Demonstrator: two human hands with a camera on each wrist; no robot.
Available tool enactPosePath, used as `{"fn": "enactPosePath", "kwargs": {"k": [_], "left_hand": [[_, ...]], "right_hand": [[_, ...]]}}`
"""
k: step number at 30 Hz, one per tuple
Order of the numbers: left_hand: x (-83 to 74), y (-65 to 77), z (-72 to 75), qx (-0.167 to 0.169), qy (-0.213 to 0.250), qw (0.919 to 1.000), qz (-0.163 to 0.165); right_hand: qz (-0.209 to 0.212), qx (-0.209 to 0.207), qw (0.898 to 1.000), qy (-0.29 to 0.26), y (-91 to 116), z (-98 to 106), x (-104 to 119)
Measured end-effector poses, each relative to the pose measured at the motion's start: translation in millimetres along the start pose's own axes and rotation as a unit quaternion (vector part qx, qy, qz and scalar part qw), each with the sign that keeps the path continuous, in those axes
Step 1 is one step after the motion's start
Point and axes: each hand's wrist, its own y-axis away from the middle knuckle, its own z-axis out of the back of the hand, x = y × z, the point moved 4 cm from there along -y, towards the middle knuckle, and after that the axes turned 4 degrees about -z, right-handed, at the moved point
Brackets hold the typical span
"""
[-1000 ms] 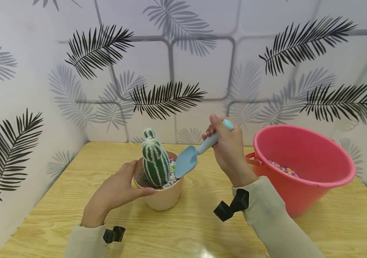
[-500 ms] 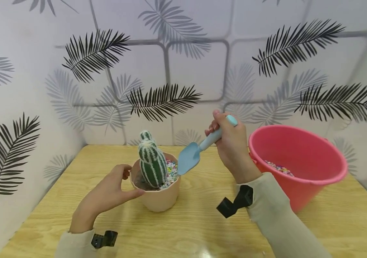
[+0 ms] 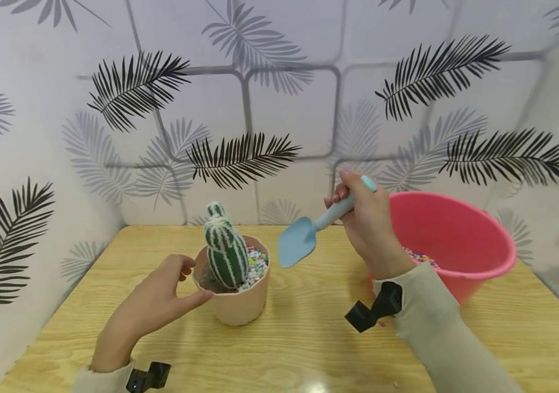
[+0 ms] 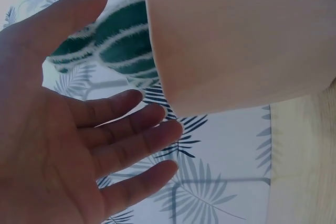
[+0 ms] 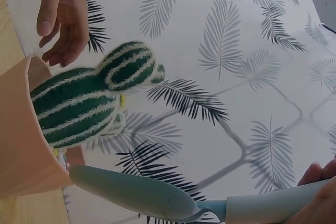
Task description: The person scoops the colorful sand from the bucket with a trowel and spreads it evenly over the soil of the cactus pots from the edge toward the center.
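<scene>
A cactus (image 3: 227, 256) with white woolly stripes leans in a pale peach pot (image 3: 240, 307). Small coloured pebbles (image 3: 256, 266) fill the pot's right side; darker material shows at its left. My left hand (image 3: 154, 300) is beside the pot's left rim, fingers spread and relaxed, holding nothing; the left wrist view shows the palm (image 4: 58, 150) apart from the pot wall. My right hand (image 3: 369, 218) grips the handle of a light blue hand trowel (image 3: 297, 242). Its blade is in the air right of the pot, and no pebbles are visible on it.
A pink-red bucket (image 3: 476, 240) stands at the right, partly behind the right forearm, with coloured pebbles (image 3: 421, 257) inside. The wooden table (image 3: 279, 349) meets a leaf-patterned wall covering (image 3: 294, 120) behind.
My left hand has let go of the pot's rim and drawn back left. The trowel has moved away from the pot to the right with my right hand. The view has shifted slightly.
</scene>
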Motion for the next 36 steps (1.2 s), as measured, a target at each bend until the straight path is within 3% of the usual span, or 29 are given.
{"fn": "enactPosePath", "kwargs": {"k": [8,16,25,31,36], "left_hand": [[-20.4,0.8,3.5,0.027,-0.013,0.9995,-0.005],[-39.2,0.2,1.2,0.022,-0.014,0.9985,-0.049],[-60.4,-2.1,-7.0,0.038,-0.02,0.9946,-0.095],[-76.6,-8.7,-11.0,0.049,-0.002,0.993,-0.108],[-91.7,-16.5,-14.1,0.036,-0.017,0.9877,-0.151]], "right_hand": [[-0.001,0.014,0.999,-0.034,2.8,16.1,14.0],[-0.062,0.009,0.992,-0.11,4.6,38.3,18.2],[-0.052,0.016,0.99,-0.127,5.8,60.8,34.3],[-0.072,0.044,0.978,-0.19,1.5,77.9,45.0],[-0.085,0.049,0.965,-0.245,-2.1,96.4,55.9]]}}
